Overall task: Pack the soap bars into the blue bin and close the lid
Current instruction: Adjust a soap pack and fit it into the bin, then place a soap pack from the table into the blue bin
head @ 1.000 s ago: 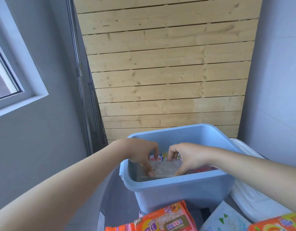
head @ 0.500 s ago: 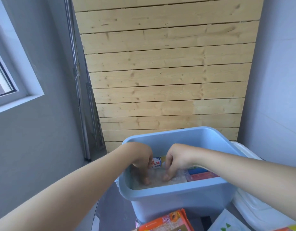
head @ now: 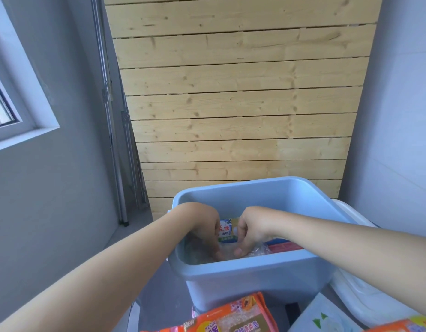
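At the bottom edge of the frame lies an orange soap pack [head: 233, 317] with a clear window, and a corner of another orange pack [head: 408, 325] shows at the lower right. Between them sits a white packet with green marks [head: 324, 317]. All of these rest on the dark worktop [head: 164, 300]. Just behind them, in the lower middle of the frame, stands the blue bin [head: 255, 281], open at the top. A white lid [head: 365, 293] lies flat just to the right of the bin, partly hidden by the right arm. Two bare arms reach in from the lower corners, and both hands are down inside the bin. The left hand [head: 202, 226] and the right hand [head: 252, 228] sit close together with their fingers curled down onto a clear plastic soap pack [head: 257, 251] near the front wall of the bin. The grip of each hand is closed on that clear pack. Between the two hands shows a soap bar with a white and blue label [head: 227, 232]. To the right of it, lower in the bin, lie a blue bar and a red soap bar [head: 286, 246]. Behind the bin, a wall of pale wooden slats [head: 238, 104] fills the middle and top of the frame. A window frame [head: 27, 116] sits at the upper left, and grey walls stand on both sides.
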Tool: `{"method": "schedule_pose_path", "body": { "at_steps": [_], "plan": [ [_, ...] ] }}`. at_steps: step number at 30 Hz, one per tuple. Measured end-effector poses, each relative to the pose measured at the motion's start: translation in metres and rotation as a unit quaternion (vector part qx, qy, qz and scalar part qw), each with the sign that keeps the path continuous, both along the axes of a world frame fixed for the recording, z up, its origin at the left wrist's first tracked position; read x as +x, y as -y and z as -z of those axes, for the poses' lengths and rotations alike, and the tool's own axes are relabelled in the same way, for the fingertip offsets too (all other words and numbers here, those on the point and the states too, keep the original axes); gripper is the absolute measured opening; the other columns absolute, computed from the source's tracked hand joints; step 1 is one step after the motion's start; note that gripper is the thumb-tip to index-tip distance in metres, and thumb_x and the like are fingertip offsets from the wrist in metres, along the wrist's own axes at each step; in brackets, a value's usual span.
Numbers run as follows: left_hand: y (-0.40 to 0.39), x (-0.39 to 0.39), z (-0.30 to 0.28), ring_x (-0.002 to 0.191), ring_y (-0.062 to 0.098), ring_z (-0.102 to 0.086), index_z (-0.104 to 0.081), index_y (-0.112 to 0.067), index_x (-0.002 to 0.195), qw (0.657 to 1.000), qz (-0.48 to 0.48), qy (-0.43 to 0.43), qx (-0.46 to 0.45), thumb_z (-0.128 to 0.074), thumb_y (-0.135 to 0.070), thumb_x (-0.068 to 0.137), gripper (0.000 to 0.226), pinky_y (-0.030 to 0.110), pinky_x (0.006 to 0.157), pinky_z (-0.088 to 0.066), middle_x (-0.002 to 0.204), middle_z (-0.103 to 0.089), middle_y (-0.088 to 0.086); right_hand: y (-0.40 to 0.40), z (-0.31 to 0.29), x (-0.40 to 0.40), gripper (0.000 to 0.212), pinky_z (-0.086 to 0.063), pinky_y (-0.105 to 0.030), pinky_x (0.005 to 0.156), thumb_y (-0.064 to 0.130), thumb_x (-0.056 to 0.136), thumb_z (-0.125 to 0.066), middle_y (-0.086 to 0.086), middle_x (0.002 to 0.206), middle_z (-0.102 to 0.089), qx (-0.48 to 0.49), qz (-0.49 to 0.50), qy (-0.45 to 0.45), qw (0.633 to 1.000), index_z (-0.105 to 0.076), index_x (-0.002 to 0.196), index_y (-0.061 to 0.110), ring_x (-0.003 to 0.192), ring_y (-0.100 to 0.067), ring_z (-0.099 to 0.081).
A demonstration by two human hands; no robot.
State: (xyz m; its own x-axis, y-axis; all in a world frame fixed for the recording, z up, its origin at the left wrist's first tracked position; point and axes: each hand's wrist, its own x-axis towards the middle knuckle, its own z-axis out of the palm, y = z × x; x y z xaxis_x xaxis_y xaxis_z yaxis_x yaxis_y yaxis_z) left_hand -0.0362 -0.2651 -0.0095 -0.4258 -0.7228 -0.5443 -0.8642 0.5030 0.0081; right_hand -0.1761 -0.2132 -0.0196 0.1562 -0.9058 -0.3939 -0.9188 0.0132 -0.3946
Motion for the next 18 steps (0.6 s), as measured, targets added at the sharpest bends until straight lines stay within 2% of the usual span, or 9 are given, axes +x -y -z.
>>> {"method": "schedule_pose_path", "body": {
  "at_steps": [2,6,10,13,15,18],
  "plan": [
    [-0.004,-0.001,0.005,0.086,0.021,-0.061,-0.056,-0.026,0.067,1.000,-0.012,-0.011,-0.016,-0.077,-0.048,0.065,0.031,0.032,0.082,-0.051,0.086,-0.064,-0.006,-0.002,0.001,-0.001,0.027,-0.038,-0.024,0.060,0.037,0.067,-0.080,0.008,0.067,-0.056,-0.001,0.006,-0.013,1.000,-0.057,0.060,0.024,0.076,-0.014,-0.051],
    [-0.014,0.005,0.004,0.095,0.023,-0.066,-0.062,-0.024,0.081,0.998,-0.023,-0.037,-0.043,-0.075,-0.045,0.065,0.030,0.031,0.079,-0.051,0.093,-0.068,-0.004,-0.006,-0.004,-0.006,0.023,-0.041,-0.024,0.065,0.045,0.063,-0.080,0.010,0.073,-0.060,-0.006,0.010,0.012,1.000,-0.064,0.064,0.029,0.074,-0.012,-0.053],
    [-0.023,0.009,-0.005,0.098,0.022,-0.064,-0.067,-0.024,0.102,0.995,-0.014,-0.081,-0.059,-0.073,-0.044,0.069,0.038,0.035,0.087,-0.054,0.107,-0.068,-0.003,-0.012,-0.018,-0.010,0.014,-0.042,-0.019,0.059,0.042,0.067,-0.079,0.010,0.070,-0.064,-0.023,0.046,0.123,0.991,-0.070,0.071,0.031,0.063,-0.009,-0.054],
    [-0.042,0.013,-0.017,0.099,0.019,-0.060,-0.063,-0.023,0.110,0.979,-0.026,-0.183,-0.084,-0.071,-0.041,0.076,0.039,0.033,0.087,-0.050,0.109,-0.063,-0.002,-0.029,-0.028,-0.011,0.013,-0.038,-0.010,0.050,0.035,0.072,-0.077,0.013,0.069,-0.064,-0.064,0.062,0.160,0.983,-0.072,0.081,0.026,0.061,-0.003,-0.053],
    [-0.055,0.016,-0.024,0.101,0.018,-0.060,-0.062,-0.022,0.111,0.961,-0.034,-0.252,-0.109,-0.067,-0.040,0.081,0.035,0.029,0.085,-0.048,0.110,-0.063,-0.002,-0.039,-0.033,-0.011,0.019,-0.038,-0.015,0.054,0.034,0.075,-0.075,0.012,0.073,-0.065,-0.104,0.070,0.166,0.978,-0.074,0.089,0.022,0.063,-0.004,-0.053],
    [-0.082,0.024,-0.033,0.101,0.014,-0.061,-0.064,-0.023,0.108,0.926,-0.043,-0.347,-0.139,-0.063,-0.037,0.085,0.027,0.028,0.088,-0.049,0.113,-0.062,-0.002,-0.061,-0.041,-0.007,0.013,-0.041,-0.020,0.057,0.031,0.078,-0.071,0.005,0.074,-0.067,-0.178,0.083,0.192,0.962,-0.073,0.088,0.022,0.059,-0.007,-0.054]
  ]
}}
